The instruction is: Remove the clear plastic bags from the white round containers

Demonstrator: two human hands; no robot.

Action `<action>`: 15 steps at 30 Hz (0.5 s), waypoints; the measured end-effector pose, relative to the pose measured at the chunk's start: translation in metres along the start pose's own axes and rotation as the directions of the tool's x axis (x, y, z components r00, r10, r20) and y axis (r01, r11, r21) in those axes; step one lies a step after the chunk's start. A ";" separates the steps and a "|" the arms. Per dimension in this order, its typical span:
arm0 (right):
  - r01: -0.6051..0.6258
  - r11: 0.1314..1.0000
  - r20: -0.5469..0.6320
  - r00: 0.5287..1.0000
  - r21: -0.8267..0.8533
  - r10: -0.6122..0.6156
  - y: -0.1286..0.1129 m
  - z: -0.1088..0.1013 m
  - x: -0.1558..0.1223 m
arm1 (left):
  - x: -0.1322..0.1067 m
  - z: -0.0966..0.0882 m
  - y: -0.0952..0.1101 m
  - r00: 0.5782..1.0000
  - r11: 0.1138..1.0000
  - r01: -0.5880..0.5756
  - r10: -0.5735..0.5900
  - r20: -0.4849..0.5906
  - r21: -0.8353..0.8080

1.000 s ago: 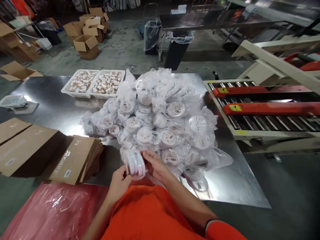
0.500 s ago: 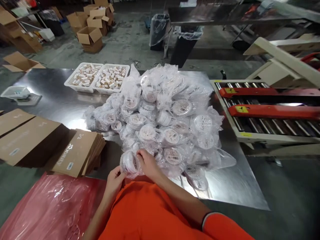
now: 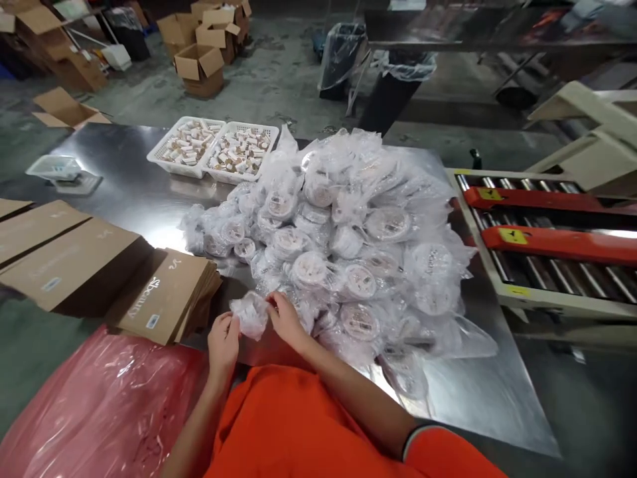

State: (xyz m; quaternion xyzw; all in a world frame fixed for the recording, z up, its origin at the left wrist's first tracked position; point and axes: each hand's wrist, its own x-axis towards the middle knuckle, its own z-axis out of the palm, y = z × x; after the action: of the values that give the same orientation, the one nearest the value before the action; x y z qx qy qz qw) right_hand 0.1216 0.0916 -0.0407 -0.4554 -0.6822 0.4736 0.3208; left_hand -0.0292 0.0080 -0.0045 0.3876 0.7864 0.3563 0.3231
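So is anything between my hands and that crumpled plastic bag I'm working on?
Nothing visible: the left hand and right hand both already pinch the crumpled clear plastic bag at the near edge of the heap of bagged white discs.

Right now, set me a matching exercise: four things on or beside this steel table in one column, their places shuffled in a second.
Things:
1. crumpled clear plastic bag
2. two white slotted baskets
3. stack of flat brown cardboard cartons
4. red-and-grey roller conveyor

Places:
A. off the table's right edge
B. far side of the table, behind the heap
C. between the left hand and the right hand
D. left of the hands, at the near edge

Pairs: 1-C, 2-B, 3-D, 4-A
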 end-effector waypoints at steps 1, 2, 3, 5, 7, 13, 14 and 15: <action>0.011 1.000 0.002 1.000 -0.010 -0.011 0.003 -0.002 0.003 | 0.008 0.005 0.000 0.999 0.999 -0.033 0.033 -0.009 0.027; 0.015 1.000 0.005 1.000 -0.011 -0.015 0.005 -0.006 0.005 | 0.016 0.011 0.002 0.996 0.994 -0.082 0.083 -0.011 0.074; 0.010 1.000 0.002 1.000 -0.017 -0.010 0.005 -0.011 0.007 | 0.022 0.019 0.005 0.995 0.989 -0.097 0.099 -0.008 0.107; -0.009 1.000 -0.019 1.000 -0.029 0.009 0.000 -0.024 0.010 | 0.035 0.039 0.008 0.995 0.985 -0.102 0.099 0.028 0.143; -0.006 0.997 -0.065 0.998 -0.080 0.001 -0.008 -0.037 0.016 | 0.046 0.065 0.006 0.984 0.981 -0.121 0.099 0.147 0.149; -0.049 0.988 -0.005 0.999 -0.145 0.049 -0.034 -0.029 0.091 | 0.062 0.111 -0.011 0.878 0.970 -0.194 0.237 0.416 -0.144; -0.089 0.979 0.020 0.995 -0.184 0.095 -0.034 -0.020 0.113 | 0.059 0.108 -0.009 0.872 0.960 -0.185 0.259 0.415 -0.212; -0.110 0.964 0.030 0.992 -0.243 0.121 -0.032 -0.010 0.136 | 0.055 0.102 -0.007 0.872 0.945 -0.175 0.278 0.403 -0.275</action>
State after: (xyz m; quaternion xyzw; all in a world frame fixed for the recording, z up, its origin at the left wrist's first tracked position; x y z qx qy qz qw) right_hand 0.0685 0.2162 -0.0065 -0.5193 -0.7139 0.4150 0.2199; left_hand 0.0214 0.0825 -0.0778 0.5075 0.5960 0.3844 0.4893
